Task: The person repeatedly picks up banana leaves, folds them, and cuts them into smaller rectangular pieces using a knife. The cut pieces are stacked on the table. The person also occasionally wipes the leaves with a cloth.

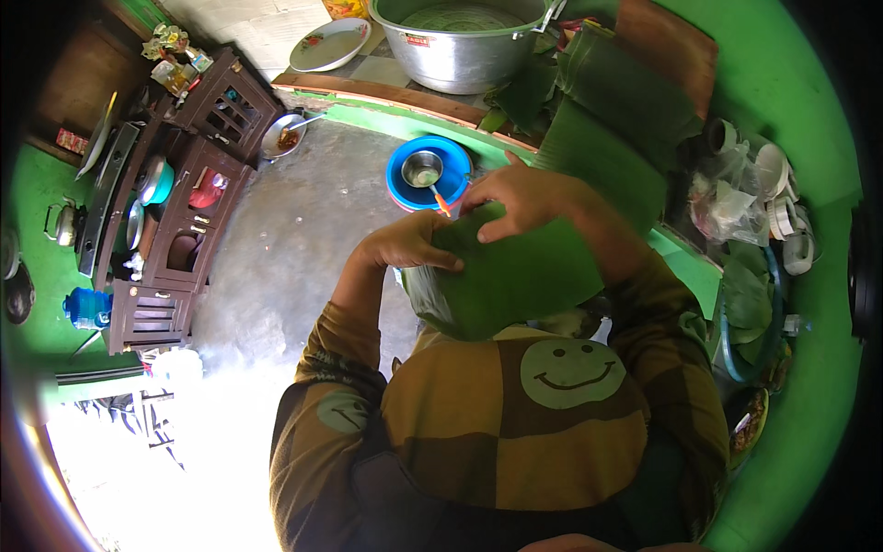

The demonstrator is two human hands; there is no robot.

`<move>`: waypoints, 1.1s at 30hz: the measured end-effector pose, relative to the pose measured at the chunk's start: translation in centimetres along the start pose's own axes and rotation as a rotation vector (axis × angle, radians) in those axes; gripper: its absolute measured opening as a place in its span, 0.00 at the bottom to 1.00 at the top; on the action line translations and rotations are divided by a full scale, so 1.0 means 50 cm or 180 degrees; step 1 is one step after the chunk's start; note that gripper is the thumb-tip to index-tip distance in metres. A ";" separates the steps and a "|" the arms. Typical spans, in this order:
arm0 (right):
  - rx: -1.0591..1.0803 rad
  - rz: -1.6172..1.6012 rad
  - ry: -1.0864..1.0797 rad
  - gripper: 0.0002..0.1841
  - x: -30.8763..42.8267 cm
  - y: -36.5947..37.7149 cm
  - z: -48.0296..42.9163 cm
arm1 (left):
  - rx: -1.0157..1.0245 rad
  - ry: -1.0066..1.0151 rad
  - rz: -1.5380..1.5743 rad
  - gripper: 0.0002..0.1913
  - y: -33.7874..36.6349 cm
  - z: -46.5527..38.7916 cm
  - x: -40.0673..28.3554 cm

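A large piece of green banana leaf (524,276) lies before my chest, bent over at its far edge. My left hand (414,241) grips the leaf's left end, thumb on top and fingers behind. My right hand (514,196) is at the far edge, thumb and fingers on the leaf; whether it pinches the leaf or only rests there, I cannot tell. More banana leaves (600,159) are stacked on the ledge to the right. Beyond my hands, a small metal dipper (422,170) with an orange handle sits in a blue basin (397,169) on the floor.
A large aluminium pot (455,58) and a floral plate (331,45) stand on the tiled ledge. A pan with food (283,136) sits on the floor by the brown wooden cabinet (200,200). Plastic bags (731,200), cups and a blue-rimmed tub (724,338) are at the right.
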State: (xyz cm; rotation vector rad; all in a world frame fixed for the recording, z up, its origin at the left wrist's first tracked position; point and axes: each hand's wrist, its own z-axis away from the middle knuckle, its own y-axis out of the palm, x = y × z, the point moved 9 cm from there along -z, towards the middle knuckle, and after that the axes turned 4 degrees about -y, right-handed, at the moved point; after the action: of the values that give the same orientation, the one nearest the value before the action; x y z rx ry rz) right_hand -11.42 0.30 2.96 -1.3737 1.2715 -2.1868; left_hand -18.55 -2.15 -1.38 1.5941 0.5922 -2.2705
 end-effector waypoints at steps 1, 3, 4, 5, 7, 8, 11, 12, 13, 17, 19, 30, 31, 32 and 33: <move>0.0060 -0.0016 0.0065 0.23 0.014 0.006 -0.005 | -0.0026 -0.0121 0.0001 0.17 -0.001 0.008 0.003; 0.0105 -0.0128 0.0050 0.21 0.027 0.012 -0.010 | -0.0072 -0.0354 0.0002 0.15 0.001 0.022 0.009; 0.0090 -0.0223 -0.0032 0.21 0.032 0.015 -0.013 | -0.0170 -0.0347 0.0123 0.14 -0.001 0.026 0.011; 0.0076 -0.0319 -0.0115 0.20 0.037 0.018 -0.017 | -0.0269 -0.0339 0.0244 0.14 -0.001 0.030 0.019; -0.0078 -0.0439 -0.0252 0.19 0.031 0.027 -0.019 | -0.0415 -0.0243 0.0341 0.13 0.002 0.037 0.014; -0.0155 -0.0501 -0.0321 0.18 0.029 0.029 -0.020 | -0.0467 -0.0177 0.0316 0.13 0.005 0.041 0.007; 0.0090 -0.0591 -0.0064 0.17 0.013 0.046 -0.023 | -0.0612 -0.0176 0.0236 0.14 0.011 0.041 0.008; 0.0032 -0.0605 -0.0080 0.16 0.015 0.044 -0.022 | -0.0657 -0.0208 0.0212 0.15 0.011 0.040 0.012; -0.0030 -0.0620 -0.0094 0.15 0.018 0.042 -0.019 | -0.0663 -0.0229 0.0231 0.15 0.012 0.038 0.020; -0.0279 -0.0666 -0.0090 0.14 0.007 0.046 -0.009 | -0.0714 -0.0190 0.0261 0.15 0.018 0.024 0.026; -0.0339 -0.0590 -0.0010 0.13 0.005 0.040 -0.001 | -0.0736 -0.0143 0.0406 0.14 0.023 0.019 0.025; -0.0986 0.0150 0.0093 0.10 0.010 -0.025 0.058 | -0.0620 -0.0336 0.0307 0.14 0.024 0.034 0.011; -0.0912 0.0289 0.0238 0.10 0.002 -0.026 0.057 | -0.0594 -0.0337 0.0311 0.14 0.024 0.036 0.003; -0.0836 0.0428 0.0382 0.09 -0.009 -0.029 0.058 | -0.0571 -0.0337 0.0316 0.14 0.025 0.041 -0.010; -0.0851 0.0393 0.0456 0.10 -0.019 -0.034 0.060 | -0.0560 -0.0338 0.0336 0.14 0.026 0.045 -0.025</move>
State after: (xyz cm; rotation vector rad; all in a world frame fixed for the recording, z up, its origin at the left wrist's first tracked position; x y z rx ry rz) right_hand -8.11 0.25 4.22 -1.2059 1.7054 -2.1231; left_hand -19.36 -4.37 0.24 1.3800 0.6449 -2.1461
